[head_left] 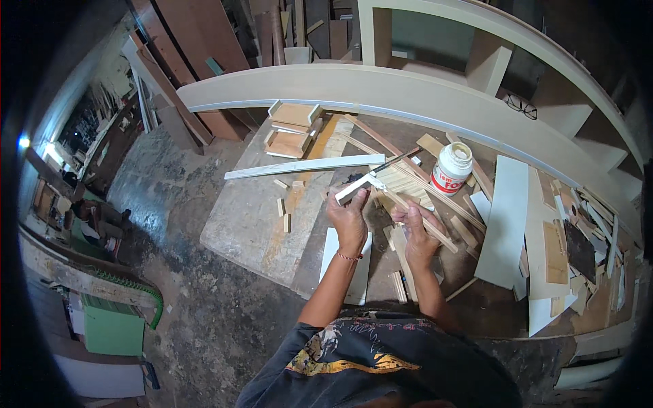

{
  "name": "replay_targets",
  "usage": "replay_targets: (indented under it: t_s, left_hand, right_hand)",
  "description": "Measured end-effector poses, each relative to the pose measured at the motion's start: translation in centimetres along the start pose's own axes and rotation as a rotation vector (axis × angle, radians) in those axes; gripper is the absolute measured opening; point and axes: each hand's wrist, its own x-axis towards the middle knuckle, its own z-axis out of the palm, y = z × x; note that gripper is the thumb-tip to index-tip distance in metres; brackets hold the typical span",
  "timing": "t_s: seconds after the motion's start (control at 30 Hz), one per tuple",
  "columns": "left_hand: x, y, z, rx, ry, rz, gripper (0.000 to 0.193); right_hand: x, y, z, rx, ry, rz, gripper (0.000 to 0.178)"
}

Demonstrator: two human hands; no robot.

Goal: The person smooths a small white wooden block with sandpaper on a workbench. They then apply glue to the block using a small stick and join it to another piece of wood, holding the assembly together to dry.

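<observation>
My left hand (349,223) is closed around a short white-faced wood strip (352,191), held up over the workbench. In my right hand (417,238) is a thin wooden stick (435,230), pinched between the fingers. White glue clings to the stick's far tip, which meets the end of the strip. An open white jar of glue (452,168) with a red label stands on the bench beyond my right hand. Left of the strip lie several small wood blocks (281,207). A long white strip (304,166) lies behind them.
Two small wooden trays (294,114) are stacked at the bench's far side. A long pale curved-edge panel (286,83) borders the back, with eyeglasses (521,106) on the shelving frame. White boards (505,217) and offcuts crowd the right. A person (102,221) sits far left.
</observation>
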Motion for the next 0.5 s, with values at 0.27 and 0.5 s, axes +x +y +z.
replay_targets:
  t_s: [0.27,0.5]
  left_hand:
    - [0.2,-0.5,-0.4,0.021,-0.037,-0.023,0.02]
    - [0.3,-0.1,-0.8,-0.23,-0.379,-0.313,0.037]
  right_hand:
    - [0.3,-0.6,-0.6,0.016,0.059,0.008,0.018]
    - [2.9,-1.0,-2.7,0.32,0.045,0.08,0.021]
